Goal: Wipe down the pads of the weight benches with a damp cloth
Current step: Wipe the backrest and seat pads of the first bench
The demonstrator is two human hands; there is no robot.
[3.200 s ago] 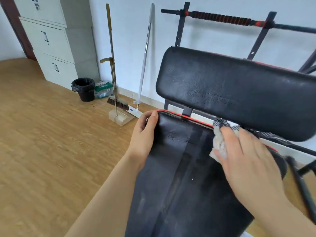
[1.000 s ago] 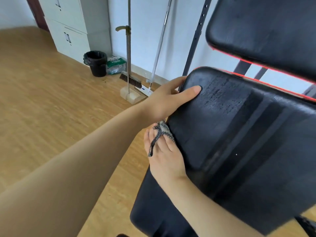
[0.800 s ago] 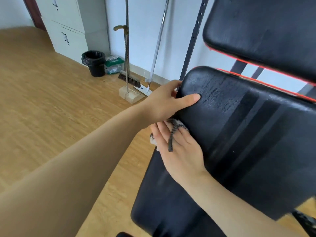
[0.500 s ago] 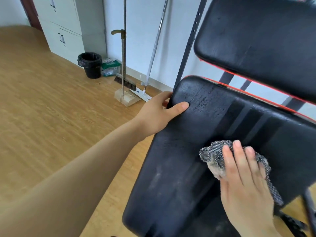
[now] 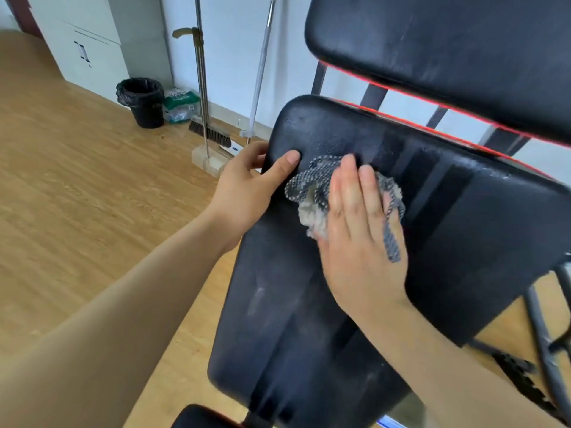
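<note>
While the right hand (image 5: 358, 230) lies flat with its fingers straight, pressing a grey-and-white knitted cloth (image 5: 312, 193) against the lower bench pad (image 5: 293, 319), the left hand (image 5: 247, 193) grips that pad's upper left edge, thumb on the top face and fingers curled round behind the rim. The cloth is bunched under the right palm, near the pad's upper left corner and just beside the left thumb. A fluffy pale part sticks out to the left of the palm, and a loose patterned strip lies across the little-finger side of the hand. The lower bench pad is black and tilted, with darker lengthwise bands down its face, pale smears toward its lower end and red piping along its top edge. Above it, and apart from it, sits the upper bench pad (image 5: 448, 50), also black and edged in red, with dark frame bars (image 5: 375, 95) showing in the gap between the two. More dark metal framing (image 5: 543, 344) runs along the right edge. To the left, on the wooden floor (image 5: 77, 196), a broom (image 5: 210, 134) and a flat mop (image 5: 262, 63) stand against the pale wall. Beyond them are a black bin (image 5: 140, 101) with a liner, a green-and-white packet (image 5: 180, 105) just beside it, and a white cabinet (image 5: 83, 41).
</note>
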